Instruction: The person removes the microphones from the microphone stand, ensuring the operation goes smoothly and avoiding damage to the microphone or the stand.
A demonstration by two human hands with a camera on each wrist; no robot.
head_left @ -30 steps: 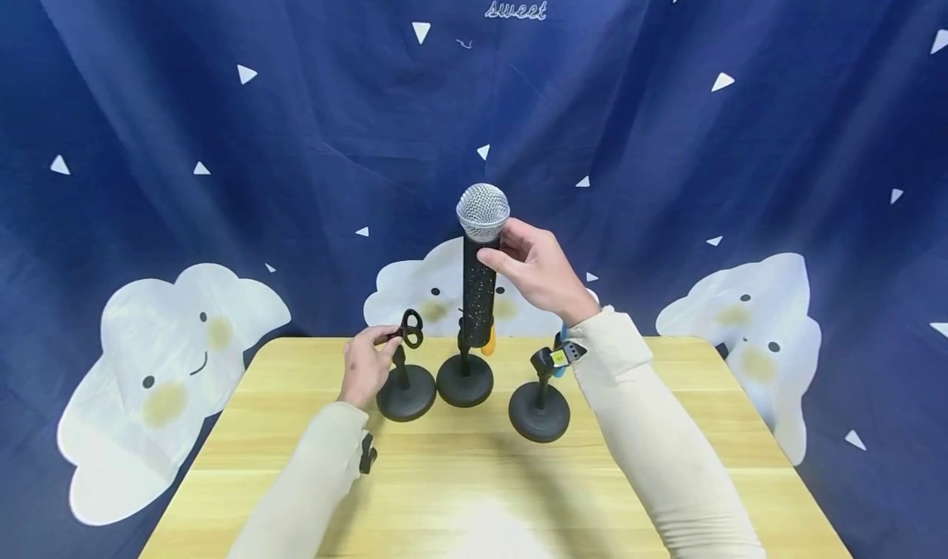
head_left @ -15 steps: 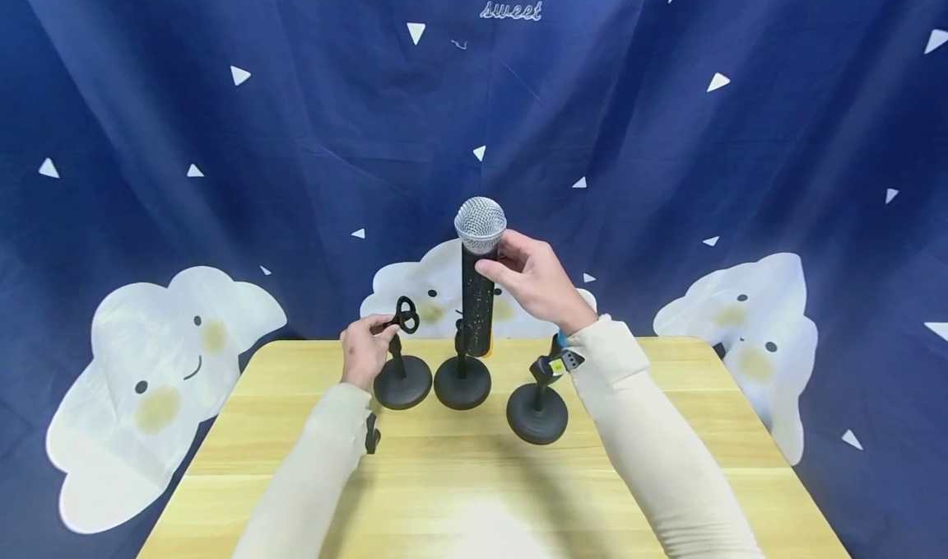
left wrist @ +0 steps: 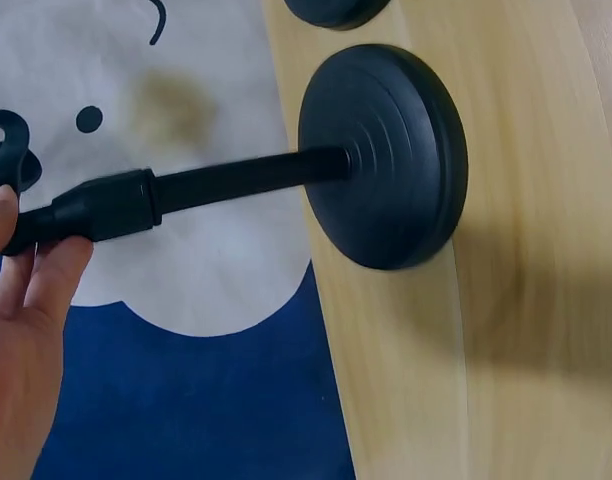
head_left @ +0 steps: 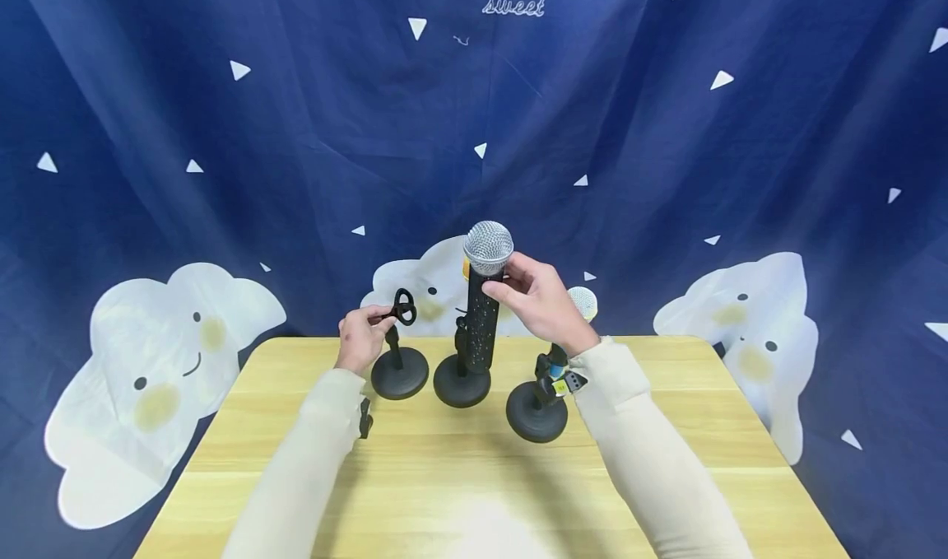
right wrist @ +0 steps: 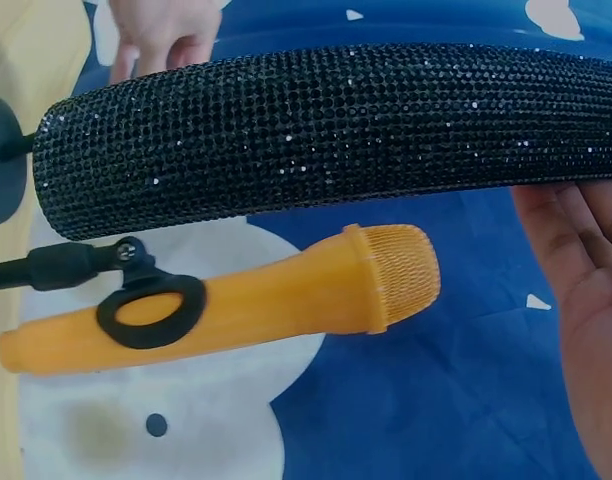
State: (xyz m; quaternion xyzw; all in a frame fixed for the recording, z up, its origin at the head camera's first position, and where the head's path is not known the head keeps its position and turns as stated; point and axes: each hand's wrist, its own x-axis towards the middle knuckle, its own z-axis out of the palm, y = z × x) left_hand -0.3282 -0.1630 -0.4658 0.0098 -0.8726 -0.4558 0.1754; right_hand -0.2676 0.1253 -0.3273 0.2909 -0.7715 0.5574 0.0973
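My left hand (head_left: 361, 338) pinches the neck of a black desk microphone stand (head_left: 400, 374), just under its ring-shaped clip (head_left: 404, 306). Nothing sits in that clip. In the left wrist view, thumb and fingers (left wrist: 56, 280) close on the stand's upper joint. My right hand (head_left: 544, 304) holds a microphone (head_left: 483, 320) upright, fingers just below its silver mesh head. Its handle is black and studded with glitter, as the right wrist view shows. The handle's lower end overlaps the middle stand (head_left: 462, 384) in the head view. An orange microphone (right wrist: 276, 300) rests in the middle stand's clip.
A third stand (head_left: 536, 415) stands at the right, bearing a microphone with a silver head (head_left: 583, 302) and some blue on it, partly hidden by my right wrist. The wooden table (head_left: 474, 460) ends in front of a blue curtain (head_left: 629, 131) with clouds.
The black microphone has come down and slightly right, with my right hand. My left hand and its stand have shifted a little up and left in the view. Another silver microphone head now shows behind my right wrist.
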